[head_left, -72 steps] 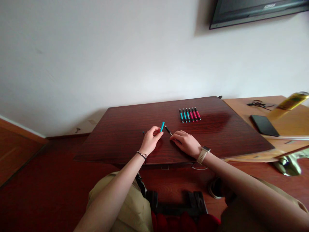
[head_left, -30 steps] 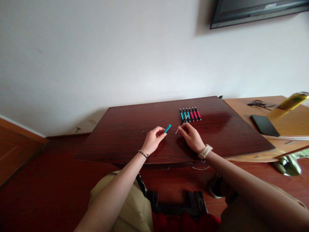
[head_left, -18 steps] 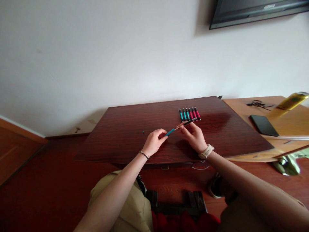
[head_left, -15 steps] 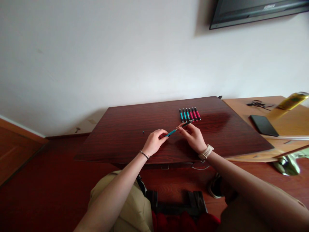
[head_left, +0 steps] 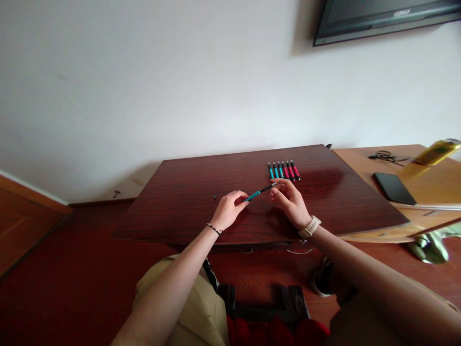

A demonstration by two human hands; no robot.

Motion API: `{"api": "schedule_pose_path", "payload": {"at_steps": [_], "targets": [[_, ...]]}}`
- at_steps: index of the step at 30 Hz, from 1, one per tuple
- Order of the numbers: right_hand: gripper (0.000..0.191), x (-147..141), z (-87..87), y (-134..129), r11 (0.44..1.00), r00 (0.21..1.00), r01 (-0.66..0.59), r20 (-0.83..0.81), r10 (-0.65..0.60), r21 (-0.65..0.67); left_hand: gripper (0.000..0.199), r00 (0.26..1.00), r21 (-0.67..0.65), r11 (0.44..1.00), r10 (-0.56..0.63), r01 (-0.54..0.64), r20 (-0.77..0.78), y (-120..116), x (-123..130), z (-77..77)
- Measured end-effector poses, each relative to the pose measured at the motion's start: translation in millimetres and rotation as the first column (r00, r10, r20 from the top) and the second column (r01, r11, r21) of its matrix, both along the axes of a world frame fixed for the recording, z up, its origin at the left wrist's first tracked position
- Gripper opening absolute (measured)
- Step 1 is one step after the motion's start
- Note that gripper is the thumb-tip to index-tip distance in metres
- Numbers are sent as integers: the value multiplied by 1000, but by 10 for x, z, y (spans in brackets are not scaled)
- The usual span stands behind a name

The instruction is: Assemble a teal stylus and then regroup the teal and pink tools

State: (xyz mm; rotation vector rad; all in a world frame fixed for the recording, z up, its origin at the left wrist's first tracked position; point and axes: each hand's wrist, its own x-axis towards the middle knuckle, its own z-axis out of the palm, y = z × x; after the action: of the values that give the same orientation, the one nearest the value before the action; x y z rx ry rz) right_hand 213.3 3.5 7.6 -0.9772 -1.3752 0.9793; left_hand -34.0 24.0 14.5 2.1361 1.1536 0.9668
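Note:
A pen with a teal barrel and black end (head_left: pixel 254 195) is held slantwise above the dark wooden table (head_left: pixel 187 192). My left hand (head_left: pixel 229 209) pinches its lower teal end between thumb and fingers. Around the black upper end are the thumb and forefinger of my right hand (head_left: pixel 291 202), with the other fingers loosely curled. Just beyond the right hand, several teal and pink pens (head_left: pixel 283 170) lie side by side in a row. A tiny dark teal piece (head_left: pixel 215 197) lies on the table left of my left hand.
A lighter wooden desk (head_left: pixel 363 166) adjoins on the right, bearing a black phone (head_left: pixel 394 187), a black cable (head_left: pixel 387 156) and a yellow can (head_left: pixel 435 153). A wall-mounted screen (head_left: pixel 389 21) hangs at upper right. The white wall (head_left: pixel 216 86) rises behind the table.
The black part has come down against the teal barrel, covering the thin gap seen between them before. My right hand's fingers have shifted up toward the black end.

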Motion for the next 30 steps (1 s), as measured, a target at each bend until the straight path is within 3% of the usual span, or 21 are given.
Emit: {"api": "schedule_pose_path", "payload": {"at_steps": [8, 14, 20, 30], "targets": [[31, 167, -45, 16, 1000, 986, -25, 162, 27, -17, 9, 999, 35, 999, 17, -15, -49, -1, -77, 40], [26, 295, -82, -31, 1000, 954, -27, 298, 22, 14, 12, 998, -3, 998, -58, 58, -28, 8, -97, 38], [25, 321, -94, -59, 1000, 936, -23, 352, 14, 21, 12, 998, 3, 999, -42, 42, -48, 26, -75, -38], [26, 287, -78, -56, 1000, 930, -9, 368, -2, 28, 16, 1000, 24, 1000, -1, 2, -26, 34, -65, -6]]}}
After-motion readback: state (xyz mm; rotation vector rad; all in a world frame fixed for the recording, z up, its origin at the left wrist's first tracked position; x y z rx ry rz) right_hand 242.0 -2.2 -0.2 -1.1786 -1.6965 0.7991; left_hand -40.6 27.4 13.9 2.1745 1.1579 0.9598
